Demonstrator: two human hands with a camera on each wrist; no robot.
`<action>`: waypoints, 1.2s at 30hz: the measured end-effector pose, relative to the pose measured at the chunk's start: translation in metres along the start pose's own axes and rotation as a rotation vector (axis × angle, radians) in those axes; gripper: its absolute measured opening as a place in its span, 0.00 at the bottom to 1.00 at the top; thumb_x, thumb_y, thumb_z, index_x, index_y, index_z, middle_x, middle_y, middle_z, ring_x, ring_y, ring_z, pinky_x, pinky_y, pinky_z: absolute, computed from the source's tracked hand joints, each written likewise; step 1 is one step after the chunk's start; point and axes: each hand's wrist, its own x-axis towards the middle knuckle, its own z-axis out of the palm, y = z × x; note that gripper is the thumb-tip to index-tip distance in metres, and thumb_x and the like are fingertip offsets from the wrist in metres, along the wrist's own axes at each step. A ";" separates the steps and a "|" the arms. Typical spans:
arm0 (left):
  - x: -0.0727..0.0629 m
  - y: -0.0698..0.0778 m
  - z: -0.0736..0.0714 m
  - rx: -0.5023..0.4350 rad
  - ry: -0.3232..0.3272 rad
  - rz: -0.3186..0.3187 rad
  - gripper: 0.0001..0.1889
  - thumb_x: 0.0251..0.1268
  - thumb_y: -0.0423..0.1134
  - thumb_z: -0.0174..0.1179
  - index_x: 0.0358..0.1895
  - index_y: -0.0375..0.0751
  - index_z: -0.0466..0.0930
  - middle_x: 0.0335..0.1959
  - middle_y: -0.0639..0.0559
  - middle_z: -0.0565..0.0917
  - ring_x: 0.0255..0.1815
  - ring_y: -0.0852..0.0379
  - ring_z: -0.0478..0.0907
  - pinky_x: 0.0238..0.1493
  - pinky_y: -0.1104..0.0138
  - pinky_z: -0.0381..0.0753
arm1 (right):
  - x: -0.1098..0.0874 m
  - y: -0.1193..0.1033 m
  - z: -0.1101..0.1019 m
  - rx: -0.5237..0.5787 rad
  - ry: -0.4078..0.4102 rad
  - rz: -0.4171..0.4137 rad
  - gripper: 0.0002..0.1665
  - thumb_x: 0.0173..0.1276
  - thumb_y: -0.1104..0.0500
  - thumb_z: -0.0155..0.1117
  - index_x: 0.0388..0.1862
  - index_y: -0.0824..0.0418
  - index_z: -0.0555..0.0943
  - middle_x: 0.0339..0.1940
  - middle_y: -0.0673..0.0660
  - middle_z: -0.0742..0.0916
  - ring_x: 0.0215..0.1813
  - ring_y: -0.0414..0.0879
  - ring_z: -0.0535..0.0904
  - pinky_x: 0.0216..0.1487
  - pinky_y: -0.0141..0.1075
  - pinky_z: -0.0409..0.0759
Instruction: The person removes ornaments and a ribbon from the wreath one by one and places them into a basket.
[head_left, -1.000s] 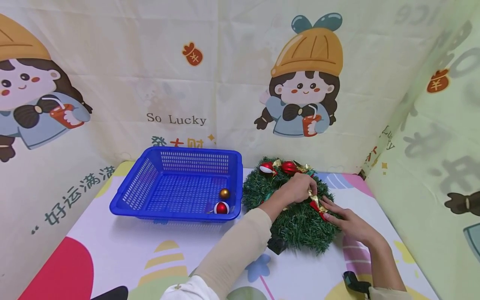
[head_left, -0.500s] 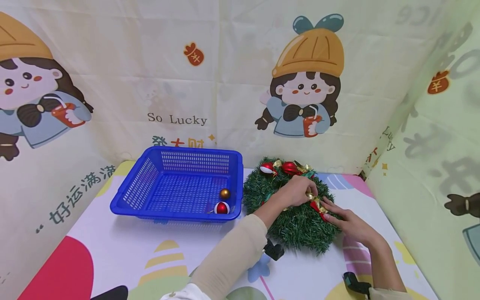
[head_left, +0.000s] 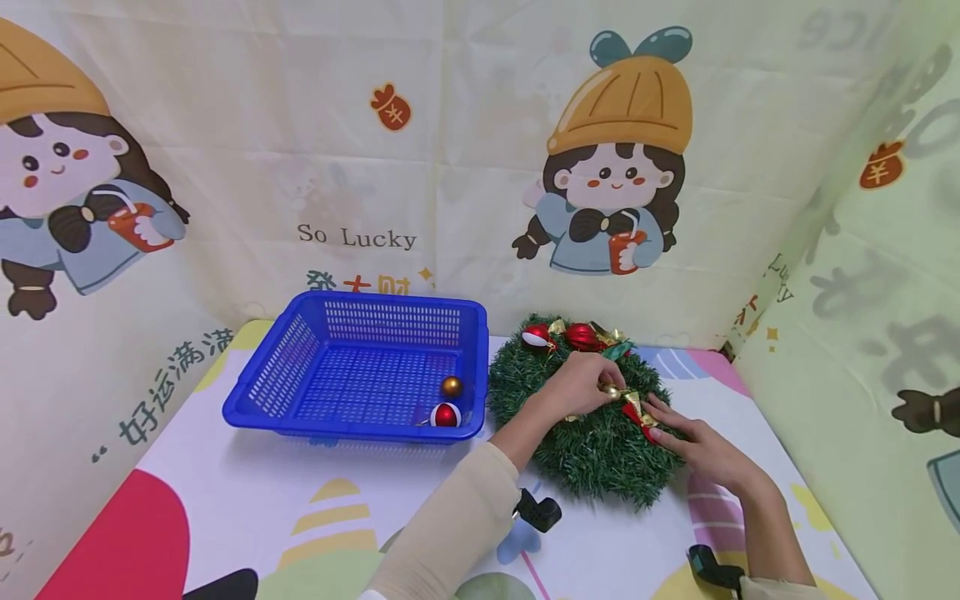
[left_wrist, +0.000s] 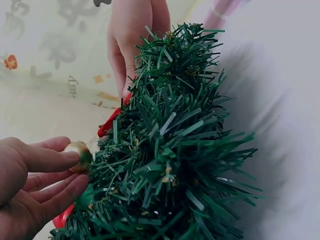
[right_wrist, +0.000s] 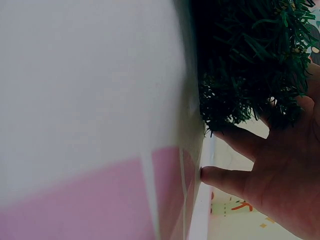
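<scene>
A green tinsel wreath (head_left: 600, 454) lies on the table. My left hand (head_left: 573, 387) pinches a small gold ball (left_wrist: 79, 156) between thumb and fingers, just above the wreath's greenery. My right hand (head_left: 708, 450) rests on the wreath's right side with fingers straight and spread, some of them hidden by the greenery in the right wrist view (right_wrist: 285, 165). Its thumb touches a red bow (head_left: 637, 421) with gold trim. Towards the wreath's back sit a red and white ball (head_left: 536, 336), a red ball (head_left: 582, 336) and gold ribbon pieces.
Left of the wreath stands a blue plastic basket (head_left: 247, 412). Inside it, near the right wall, lie a bronze ball (head_left: 452, 387) and a red and white ball (head_left: 446, 415). Printed cloth walls (head_left: 465, 167) rise behind and at both sides of the patterned table (head_left: 255, 492).
My left hand has drawn back a little to the left with the gold ball, away from the red bow. My right hand has stayed in place on the wreath.
</scene>
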 end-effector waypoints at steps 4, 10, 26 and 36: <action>-0.009 -0.002 -0.001 -0.035 0.008 -0.016 0.09 0.73 0.37 0.66 0.51 0.51 0.89 0.45 0.58 0.88 0.42 0.67 0.82 0.40 0.75 0.80 | 0.000 0.000 0.000 -0.002 -0.004 0.003 0.36 0.82 0.49 0.56 0.82 0.61 0.64 0.86 0.67 0.57 0.82 0.79 0.46 0.69 0.80 0.53; -0.022 0.000 -0.003 -0.094 0.026 -0.027 0.10 0.73 0.35 0.66 0.51 0.50 0.89 0.42 0.56 0.88 0.38 0.68 0.80 0.39 0.76 0.79 | -0.001 0.000 0.000 0.007 -0.009 0.009 0.36 0.82 0.49 0.56 0.82 0.61 0.64 0.86 0.67 0.55 0.82 0.79 0.44 0.70 0.80 0.51; -0.060 -0.003 -0.026 -0.262 0.113 -0.029 0.10 0.71 0.33 0.67 0.51 0.50 0.89 0.48 0.55 0.84 0.44 0.64 0.85 0.40 0.75 0.82 | 0.001 0.001 0.001 -0.005 -0.013 -0.009 0.35 0.82 0.50 0.56 0.82 0.62 0.64 0.86 0.67 0.56 0.82 0.78 0.45 0.71 0.79 0.51; -0.081 -0.003 -0.042 -0.300 0.167 -0.011 0.10 0.71 0.31 0.67 0.50 0.47 0.89 0.49 0.51 0.83 0.46 0.62 0.85 0.43 0.77 0.83 | 0.000 0.002 -0.001 -0.035 -0.010 -0.004 0.35 0.83 0.49 0.56 0.82 0.59 0.65 0.87 0.63 0.56 0.83 0.76 0.47 0.78 0.59 0.59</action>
